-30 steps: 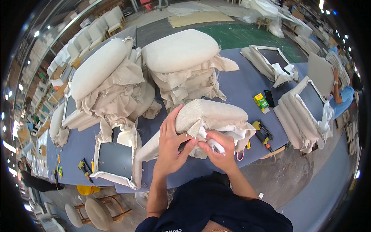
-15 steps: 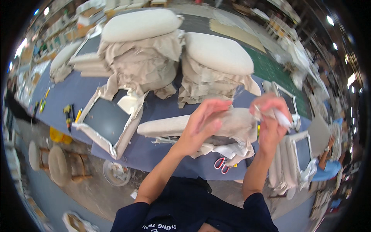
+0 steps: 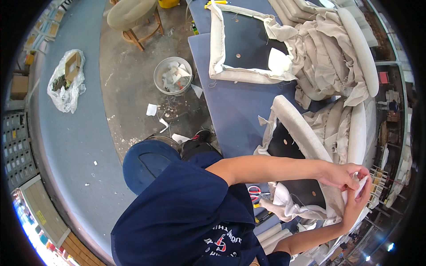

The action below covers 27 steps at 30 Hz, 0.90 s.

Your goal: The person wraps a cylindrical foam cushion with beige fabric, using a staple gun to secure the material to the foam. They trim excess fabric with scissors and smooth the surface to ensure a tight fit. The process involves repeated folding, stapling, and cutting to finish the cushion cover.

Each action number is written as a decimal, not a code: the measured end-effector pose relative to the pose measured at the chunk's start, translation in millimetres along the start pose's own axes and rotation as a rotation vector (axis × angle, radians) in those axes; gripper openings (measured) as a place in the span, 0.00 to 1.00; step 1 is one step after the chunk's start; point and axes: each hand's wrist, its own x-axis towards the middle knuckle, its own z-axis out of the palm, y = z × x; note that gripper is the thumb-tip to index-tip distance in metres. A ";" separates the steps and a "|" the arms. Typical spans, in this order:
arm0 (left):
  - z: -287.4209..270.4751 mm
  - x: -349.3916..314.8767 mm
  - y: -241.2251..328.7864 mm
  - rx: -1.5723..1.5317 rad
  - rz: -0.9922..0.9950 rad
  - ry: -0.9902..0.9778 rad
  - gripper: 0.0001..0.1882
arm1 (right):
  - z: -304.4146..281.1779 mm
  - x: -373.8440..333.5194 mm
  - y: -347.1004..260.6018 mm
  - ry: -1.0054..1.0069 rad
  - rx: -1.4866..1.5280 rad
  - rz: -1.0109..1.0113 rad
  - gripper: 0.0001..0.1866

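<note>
Both my hands meet at the right edge of the view, past the end of an upholstered seat pad (image 3: 296,129) with beige fabric and a black underside. My left hand (image 3: 341,174) reaches in from above and my right hand (image 3: 355,207) comes up from below. Between their fingertips they pinch a small white strip (image 3: 362,186). The pad lies upside down on the blue table (image 3: 235,106), with loose fabric bunched at its near end (image 3: 284,207).
A second fabric-wrapped seat frame (image 3: 248,44) and several stacked cushions (image 3: 355,48) fill the table's far side. Red-handled scissors (image 3: 254,193) lie by my body. On the floor stand a metal bucket of scraps (image 3: 173,75), a wooden stool (image 3: 133,15) and a plastic bag (image 3: 66,82).
The view has swung round toward the floor. My left hand has left the pad's fabric and joined my right hand on the white strip, off the pad's end.
</note>
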 end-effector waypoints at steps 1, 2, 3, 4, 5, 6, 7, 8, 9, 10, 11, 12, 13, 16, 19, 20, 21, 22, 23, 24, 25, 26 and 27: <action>-0.5 -4.3 4.9 0.036 0.030 0.033 0.26 | 15.0 7.4 -25.7 0.006 -0.041 -0.133 0.31; 1.0 -9.9 9.1 0.072 0.058 0.063 0.25 | 17.4 9.0 -33.4 0.019 -0.084 -0.175 0.30; 15.3 -17.6 20.7 0.123 0.145 0.133 0.23 | 18.2 9.6 -40.3 0.043 -0.128 -0.214 0.29; 16.6 -25.1 28.2 0.235 0.171 0.220 0.23 | 19.4 15.2 -44.8 0.083 -0.165 -0.256 0.29; 13.8 -34.0 31.1 0.348 0.201 0.306 0.22 | 10.9 13.2 -34.8 0.176 -0.170 -0.284 0.27; 6.5 -44.1 33.7 0.459 0.206 0.370 0.22 | 6.9 1.8 -23.9 0.326 -0.204 -0.212 0.24; -2.3 -66.4 45.4 0.468 0.217 0.433 0.22 | 8.7 -7.4 -3.7 0.437 -0.081 -0.073 0.22; -12.1 -97.5 61.0 0.482 0.234 0.495 0.22 | 12.7 -15.2 18.7 0.541 0.054 0.059 0.21; -26.3 -133.0 76.3 0.551 0.241 0.584 0.22 | 15.2 -26.4 35.7 0.556 0.079 0.080 0.22; -22.1 -173.0 107.4 0.700 0.139 0.758 0.19 | 18.2 -44.5 50.2 0.567 0.100 0.111 0.24; -33.0 -217.4 125.0 0.702 0.122 0.984 0.18 | 25.5 -50.6 59.2 0.562 0.130 0.131 0.26; -51.6 -267.5 141.5 0.749 0.123 1.166 0.18 | 35.8 -49.8 60.3 0.619 0.131 0.111 0.29; -69.3 -325.9 152.4 0.713 0.196 1.327 0.19 | 46.2 -47.9 54.3 0.673 0.125 0.097 0.31; -158.3 -567.1 187.6 0.927 0.338 1.861 0.21 | 76.8 -23.3 52.7 0.774 0.283 0.073 0.37; -178.0 -598.3 230.1 0.863 0.335 2.228 0.36 | 76.4 -48.7 61.3 0.851 0.320 0.072 0.38; -163.8 -565.1 223.6 0.732 0.165 2.590 0.43 | 73.0 -57.4 57.8 0.842 0.289 0.107 0.38; -159.7 -550.8 218.9 1.024 0.106 2.470 0.47 | 73.1 -56.4 58.7 0.836 0.293 0.121 0.38; -159.3 -538.0 211.5 1.301 0.075 2.313 0.51 | 73.0 -50.8 58.5 0.842 0.301 0.120 0.38; -153.2 -528.2 207.8 1.564 0.031 2.149 0.54 | 74.8 -48.6 53.8 0.838 0.267 0.077 0.37; -147.5 -502.3 197.8 1.821 -0.018 1.901 0.55 | 78.2 -50.1 52.0 0.862 0.288 0.123 0.36; -128.3 -442.4 182.0 2.042 -0.062 1.616 0.56 | 82.7 -51.6 53.5 0.892 0.301 0.169 0.36; -104.1 -380.6 171.1 2.055 -0.120 1.393 0.58 | 85.2 -55.5 53.3 0.922 0.314 0.216 0.35; -85.8 -338.1 167.4 2.172 -0.104 1.147 0.57 | 87.7 -53.3 46.0 0.892 0.398 0.209 0.34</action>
